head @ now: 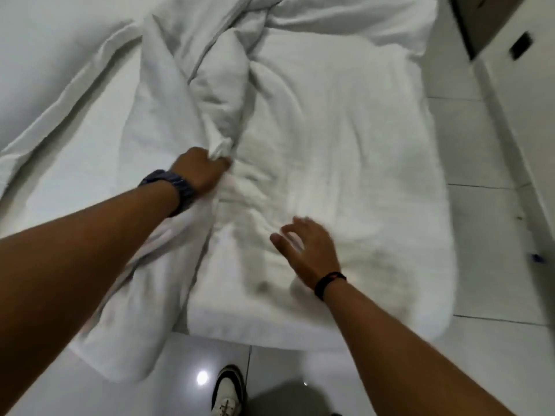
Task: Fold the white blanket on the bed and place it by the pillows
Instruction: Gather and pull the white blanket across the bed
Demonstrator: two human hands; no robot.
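The white blanket [330,139] lies crumpled over the foot of the bed, bunched in thick folds down its middle and hanging off the near left corner toward the floor. My left hand [199,172], with a dark watch on the wrist, is closed around a pinched fold of the blanket near the centre. My right hand [309,250], wearing a black wristband, hovers just over the blanket's flatter near part with fingers spread and nothing in it. No pillows are in view.
The bare white bed sheet [51,85] stretches to the left. A white tiled floor [486,229] runs along the right side and in front of the bed. My white shoe [229,391] stands by the bed's foot. A dark cabinet [486,22] stands at the top right.
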